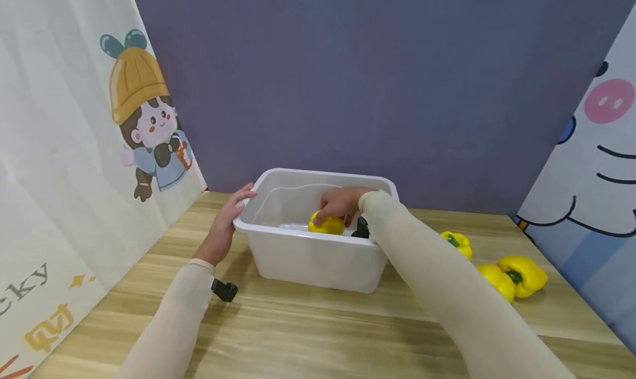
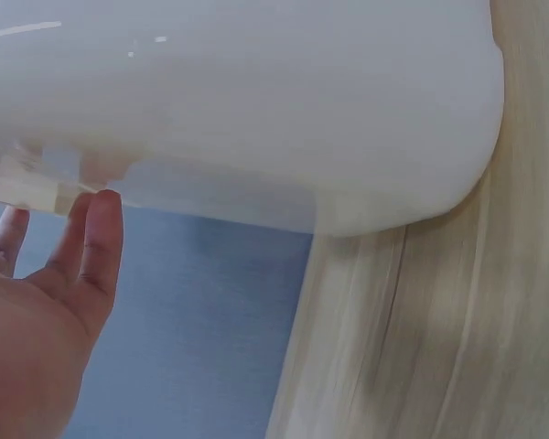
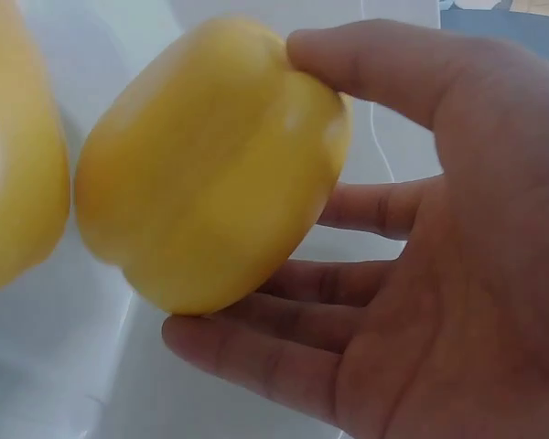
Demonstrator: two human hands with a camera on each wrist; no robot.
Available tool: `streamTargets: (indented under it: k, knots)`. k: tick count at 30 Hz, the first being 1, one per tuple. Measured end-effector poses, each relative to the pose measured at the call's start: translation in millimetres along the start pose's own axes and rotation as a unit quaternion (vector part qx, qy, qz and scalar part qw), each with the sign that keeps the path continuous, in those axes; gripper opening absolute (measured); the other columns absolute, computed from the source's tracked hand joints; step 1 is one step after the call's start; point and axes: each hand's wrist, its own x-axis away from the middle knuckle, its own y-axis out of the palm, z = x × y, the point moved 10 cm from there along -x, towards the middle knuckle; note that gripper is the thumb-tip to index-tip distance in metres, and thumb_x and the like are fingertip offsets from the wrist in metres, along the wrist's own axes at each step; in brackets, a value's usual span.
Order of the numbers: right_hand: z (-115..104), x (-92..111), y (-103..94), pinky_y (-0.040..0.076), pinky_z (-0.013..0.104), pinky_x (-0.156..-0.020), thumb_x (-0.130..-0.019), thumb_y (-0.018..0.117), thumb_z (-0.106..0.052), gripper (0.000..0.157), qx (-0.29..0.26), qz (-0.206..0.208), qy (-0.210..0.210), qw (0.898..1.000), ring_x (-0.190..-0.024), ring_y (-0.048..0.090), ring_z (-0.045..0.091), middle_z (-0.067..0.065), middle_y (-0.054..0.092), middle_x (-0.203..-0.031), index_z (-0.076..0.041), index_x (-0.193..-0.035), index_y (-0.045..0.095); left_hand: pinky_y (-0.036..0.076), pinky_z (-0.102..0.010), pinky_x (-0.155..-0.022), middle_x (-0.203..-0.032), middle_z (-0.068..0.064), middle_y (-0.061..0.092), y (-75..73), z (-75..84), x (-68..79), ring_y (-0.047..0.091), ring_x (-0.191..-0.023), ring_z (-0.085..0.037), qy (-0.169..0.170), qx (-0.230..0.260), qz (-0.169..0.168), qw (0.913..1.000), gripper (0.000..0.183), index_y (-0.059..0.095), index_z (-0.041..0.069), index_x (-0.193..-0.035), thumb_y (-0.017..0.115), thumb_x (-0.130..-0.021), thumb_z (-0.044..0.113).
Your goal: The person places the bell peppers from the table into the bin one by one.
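Note:
A white plastic bin stands on the table. Inside it my right hand holds a yellow bell pepper, thumb on one side and fingers curled on the other. The right wrist view shows this held pepper close up, beside a second yellow bell pepper partly cut off by the frame. My left hand rests its fingertips on the bin's left rim. In the left wrist view its fingers look fairly straight against the bin's edge.
Right of the bin, several yellow bell peppers lie on the wooden table: one pepper partly behind my right sleeve, another pepper farther right. A grey-blue panel rises behind the bin. Printed sheets hang at both sides.

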Motion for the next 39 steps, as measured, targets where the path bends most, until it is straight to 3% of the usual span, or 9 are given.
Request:
streamTargets:
  k: [7,12,17,23,33,39]
  knots:
    - [6.7,-4.3,-3.5,0.053,0.049,-0.090,-0.088,0.070,-0.040,0.047,0.008,-0.009,-0.008,1.000,-0.099,0.060,0.025,0.009,0.061,-0.110,-0.008,-0.120,0.057,0.024,-0.036,-0.107,-0.163,-0.011,0.026,6.0,-6.3,-5.7,0.017,-0.149,-0.025,-0.003,0.026,0.014,0.9996,0.043,0.046,-0.002,-0.135,0.033,-0.099,0.016]
    - [10.6,-8.7,-2.1,0.053,0.048,-0.089,-0.088,0.072,-0.040,0.047,0.008,-0.011,-0.004,1.000,-0.099,0.060,0.024,0.009,0.061,-0.109,-0.008,-0.119,0.057,0.024,-0.036,-0.108,-0.163,-0.009,0.025,8.1,-12.0,-4.9,0.017,-0.149,-0.025,0.005,0.036,0.014,0.9993,0.044,0.045,-0.002,-0.136,0.032,-0.100,0.019]
    - [11.3,-9.9,-2.6,0.055,0.043,-0.087,-0.087,0.073,-0.042,0.047,0.022,-0.005,0.000,1.000,-0.100,0.060,0.023,0.007,0.062,-0.110,-0.010,-0.117,0.058,0.029,-0.031,-0.105,-0.163,-0.011,0.024,9.1,-11.5,-4.3,0.019,-0.148,-0.026,0.024,0.050,0.019,0.9983,0.045,0.044,-0.004,-0.136,0.032,-0.100,0.020]
    - [7.1,-6.2,-5.2,0.055,0.039,-0.083,-0.086,0.074,-0.044,0.048,0.041,0.001,-0.005,0.999,-0.102,0.059,0.023,0.005,0.061,-0.112,-0.012,-0.119,0.058,0.025,-0.037,-0.108,-0.164,-0.010,0.024,8.5,-9.1,-5.5,0.018,-0.149,-0.024,0.034,0.041,0.015,0.9985,0.048,0.041,-0.008,-0.137,0.031,-0.100,0.021]
    - [3.4,-6.1,-7.2,0.054,0.041,-0.087,-0.086,0.074,-0.044,0.048,0.055,-0.004,-0.003,0.998,-0.105,0.058,0.024,0.004,0.061,-0.115,-0.014,-0.120,0.061,0.028,-0.031,-0.107,-0.161,-0.011,0.030,3.9,-7.3,-7.0,0.023,-0.147,-0.024,0.046,0.058,0.023,0.9970,0.049,0.043,-0.006,-0.140,0.034,-0.100,0.020]
    - [6.8,-5.7,-4.2,0.052,0.045,-0.092,-0.086,0.075,-0.042,0.048,0.038,-0.012,0.000,0.999,-0.107,0.057,0.025,0.005,0.061,-0.116,-0.013,-0.121,0.061,0.028,-0.033,-0.106,-0.160,-0.011,0.032,5.0,-9.0,-5.7,0.025,-0.146,-0.024,0.042,0.057,0.025,0.9972,0.050,0.043,-0.006,-0.141,0.034,-0.100,0.021]
